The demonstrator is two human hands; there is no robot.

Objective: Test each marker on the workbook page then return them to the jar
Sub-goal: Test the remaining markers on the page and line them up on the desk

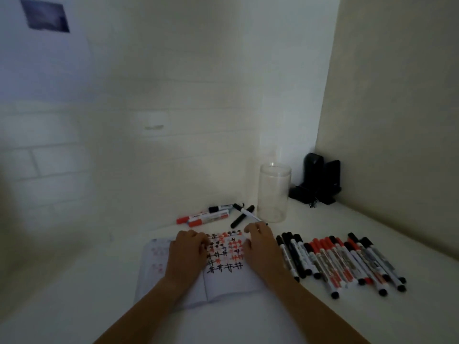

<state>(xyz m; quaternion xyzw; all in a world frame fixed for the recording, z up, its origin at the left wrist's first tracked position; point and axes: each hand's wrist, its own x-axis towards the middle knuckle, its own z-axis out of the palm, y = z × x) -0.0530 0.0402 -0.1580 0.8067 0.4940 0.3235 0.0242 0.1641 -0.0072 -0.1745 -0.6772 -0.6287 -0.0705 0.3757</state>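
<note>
Head view, dim light, some blur. White surface [323, 227] set in a corner of pale brick-pattern walls. Open white paper workbook [223, 281] lies flat near the front edge, right page covered in rows of black and red tally-like test marks [224, 254]. Left hand [187, 249] rests palm down on the workbook's left side, fingers curled loosely onto the page at the edge of the marks, holding nothing I can see. Right hand [260, 247] sits on the right side of the page, fingers bent; a thin black-and-white marker [248, 214] runs from a black end up by the jar down to this hand, its lower end at the fingers. Looks pinched there, but blur makes the grip hard to confirm. Clear cylindrical plastic jar [273, 192] stands upright behind the workbook, just beyond the right hand, nothing visible inside. Right of the workbook, a row of white-bodied markers with black and red caps [342, 261] lies side by side, touching, fanned along the surface. Behind the workbook, left of the jar, a loose cluster of red-capped and black-capped markers [213, 214] lies crossed. Black plastic device on a stand [318, 182] sits in the back corner, right of the jar. Dark rectangular picture [44, 14] hangs on the left wall, top.
</note>
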